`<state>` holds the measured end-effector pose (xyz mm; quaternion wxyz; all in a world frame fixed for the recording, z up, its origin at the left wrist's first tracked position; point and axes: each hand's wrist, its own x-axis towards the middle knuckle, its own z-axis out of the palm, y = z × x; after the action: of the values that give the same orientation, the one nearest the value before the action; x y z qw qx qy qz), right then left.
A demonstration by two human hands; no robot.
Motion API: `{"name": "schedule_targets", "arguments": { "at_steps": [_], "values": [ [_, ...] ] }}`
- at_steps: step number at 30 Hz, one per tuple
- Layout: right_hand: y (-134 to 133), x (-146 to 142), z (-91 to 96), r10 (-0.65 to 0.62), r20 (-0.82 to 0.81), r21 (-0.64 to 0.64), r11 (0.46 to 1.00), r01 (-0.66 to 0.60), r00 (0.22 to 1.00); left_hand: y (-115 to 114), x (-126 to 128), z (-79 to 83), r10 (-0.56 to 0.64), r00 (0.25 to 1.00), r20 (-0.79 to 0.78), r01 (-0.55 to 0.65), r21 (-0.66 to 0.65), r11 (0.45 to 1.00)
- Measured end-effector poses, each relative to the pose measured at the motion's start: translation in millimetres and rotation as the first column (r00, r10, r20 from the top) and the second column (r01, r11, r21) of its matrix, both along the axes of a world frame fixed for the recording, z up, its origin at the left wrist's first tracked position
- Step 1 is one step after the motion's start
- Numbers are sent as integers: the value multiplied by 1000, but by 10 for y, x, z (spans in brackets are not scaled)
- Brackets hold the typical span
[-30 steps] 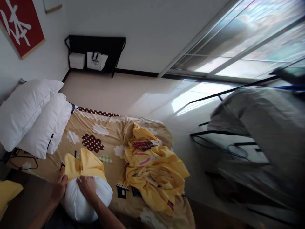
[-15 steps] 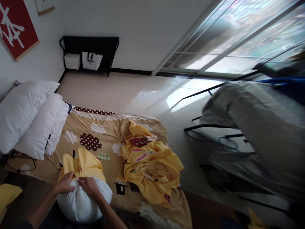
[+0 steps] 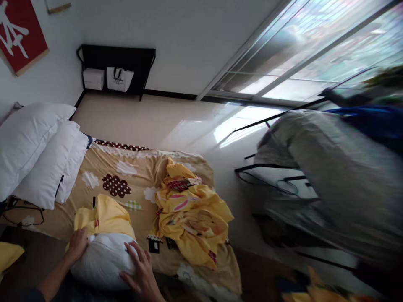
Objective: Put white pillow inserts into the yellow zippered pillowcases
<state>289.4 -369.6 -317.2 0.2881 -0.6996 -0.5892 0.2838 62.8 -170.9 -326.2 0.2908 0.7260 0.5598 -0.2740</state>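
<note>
1. Glazed sliding door (image 3: 299, 54), from 12 to 3 o'clock of the view; bright and blurred.
2. Grey cloth (image 3: 330, 167) draped over a black rack (image 3: 270, 167), at 3 to 4 o'clock, well apart from the hands.
3. Bed (image 3: 132, 176) with a tan cover printed with clouds and houses, from 9 to 6 o'clock.
4. Two white pillows (image 3: 31, 147) stacked at 9 o'clock on the bed's head end.
5. Crumpled yellow sheet (image 3: 192, 218) just below the view's centre, near the bed's right edge and apart from both hands.
6. Black wall shelf (image 3: 126, 56) at 11 o'clock, holding a white bag (image 3: 119, 79) and a white box (image 3: 93, 79).
7. Bare white pillow (image 3: 100, 260) at 7 o'clock on the near edge of the bed, its far end inside a yellow pillowcase (image 3: 105, 216) lying at the pillow's 12 o'clock.
8. Right hand (image 3: 141, 272): grip wide open, fingers spread flat on the pillow's flank at its 4 o'clock, holding nothing. Half a second ago it lay on top, beside the other hand; it has slid down the side.
9. Left hand (image 3: 77, 243): grip bent onto the pillowcase hem at the pillow's 10 o'clock; whether it pinches the cloth cannot be told. It has shifted outward, so the hands now flank the pillow.
</note>
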Motion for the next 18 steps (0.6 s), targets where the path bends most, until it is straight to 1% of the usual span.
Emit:
{"name": "schedule_targets", "arguments": {
  "at_steps": [1,2,4,5,6,7,9,11,12,13,15,17,18],
  "values": [
    [-77,-49,-66,-63,14,25,998,63,998,-8,18,-1,-8,1000,-15,8,7,1000],
    [-129,-122,-143,-164,8,41,986,164,986,-15,36,5,-18,999,-27,19,15,1000],
    [-155,-310,-305,-389,-51,35,920,391,920,-9,60,47,-46,999,-24,47,30,998],
    [-136,-407,-376,-452,-93,18,890,455,887,13,59,85,-69,998,-4,69,36,997],
    [-101,-496,-434,-460,-139,3,885,465,877,53,50,134,-97,995,24,96,41,995],
    [-57,-569,-474,-415,-184,-5,907,422,891,111,35,190,-136,989,65,133,40,990],
    [48,-659,-495,-241,-257,-2,969,249,936,268,14,309,-214,957,196,218,1,976],
    [155,-674,-447,-82,-309,-2,996,85,947,421,57,392,-247,916,317,275,-46,960],
    [205,-658,-407,-34,-333,-15,999,31,942,472,113,406,-249,900,357,286,-53,957],
    [248,-628,-362,-6,-356,-30,1000,-5,935,495,192,399,-252,891,378,290,-47,956],
    [295,-530,-281,18,-405,-55,998,-44,914,452,390,328,-276,887,370,304,-20,952],
    [264,-383,-239,-8,-466,-65,998,-25,884,328,580,214,-311,889,336,335,-17,942],
    [218,-297,-237,-44,-499,-65,998,13,866,258,650,156,-324,894,309,348,-24,937]
  ]
}}
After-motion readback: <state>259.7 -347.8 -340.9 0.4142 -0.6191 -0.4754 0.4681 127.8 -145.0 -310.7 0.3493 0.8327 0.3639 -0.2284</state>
